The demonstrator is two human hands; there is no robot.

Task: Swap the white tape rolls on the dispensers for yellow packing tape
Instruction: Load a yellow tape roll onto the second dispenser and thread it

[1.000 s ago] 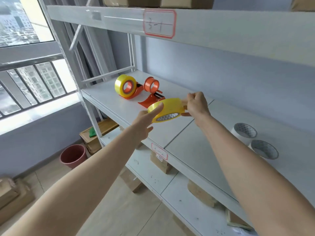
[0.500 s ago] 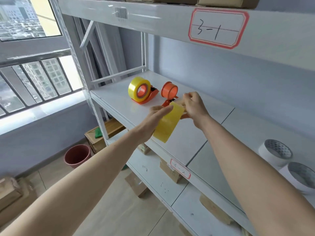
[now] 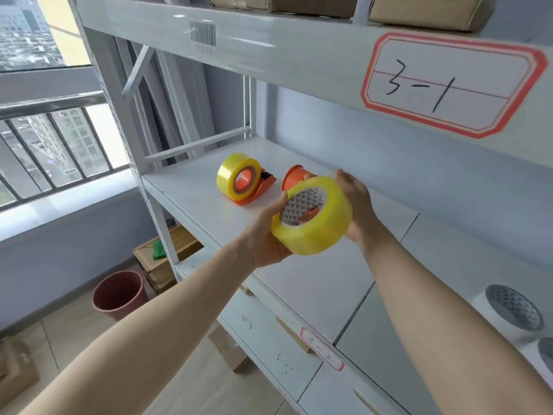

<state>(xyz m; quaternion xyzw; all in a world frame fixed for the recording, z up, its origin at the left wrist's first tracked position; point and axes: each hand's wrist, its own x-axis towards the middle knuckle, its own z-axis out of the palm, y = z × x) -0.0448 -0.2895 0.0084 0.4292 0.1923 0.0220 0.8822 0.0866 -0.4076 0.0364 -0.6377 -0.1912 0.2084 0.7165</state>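
Two bare hands are raised over the middle shelf board (image 3: 314,283) of a white metal rack, and a roll of yellow packing tape (image 3: 311,215) is held between them. The left hand (image 3: 266,235) is curled under and around the roll's near side, with the thumb laid across the rim of the core. The right hand (image 3: 354,205) is pressed against the roll's far side, its fingers mostly hidden behind the tape. The roll is tilted so that its open core, printed with a grey triangle pattern, is turned toward the camera.

Just behind the held roll, an orange dispenser (image 3: 294,178) is seen on the shelf with its bare hub exposed; its lower part is hidden by the roll and the hands. To its left, well apart from the hands, a second orange dispenser (image 3: 258,190) is seated on the shelf with a yellow roll (image 3: 238,175) already mounted on it.

At the right edge of the same shelf, a white tape roll (image 3: 508,316) is laid flat, and part of another white roll (image 3: 546,357) is cut off by the frame. A label marked "3-1" (image 3: 449,85) is stuck on the upper shelf beam. A reddish bin (image 3: 119,295) is stood on the floor below.
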